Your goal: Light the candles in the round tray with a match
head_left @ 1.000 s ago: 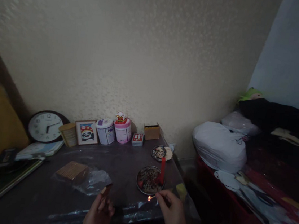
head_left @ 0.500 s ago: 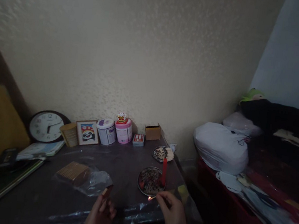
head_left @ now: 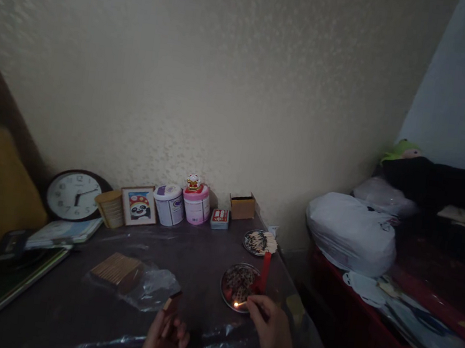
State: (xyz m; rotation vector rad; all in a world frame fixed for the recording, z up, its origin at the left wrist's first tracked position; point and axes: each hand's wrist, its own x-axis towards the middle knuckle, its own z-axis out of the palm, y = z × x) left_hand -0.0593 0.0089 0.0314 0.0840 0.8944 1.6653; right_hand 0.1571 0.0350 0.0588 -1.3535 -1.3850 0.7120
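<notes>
Two holds on my feed: right hand (head_left: 275, 327) pinching a match (head_left: 242, 303) by its tail, likely to spare fingertips (head_left: 252, 300) the flame (head_left: 236, 305) leftward; left hand (head_left: 165, 338) clamping a small box (head_left: 172, 302).

The candle (head_left: 265, 267) is red, the match flame (head_left: 236, 304) yellow-orange, the block (head_left: 115, 268) striped brown.

The right hand (head_left: 272, 324) held a burning match (head_left: 241, 304) at the near edge of a round plate (head_left: 222, 289), near a red candle (head_left: 265, 269) which stood upright. The left hand (head_left: 165, 336) held a small box (head_left: 172, 302).
</notes>
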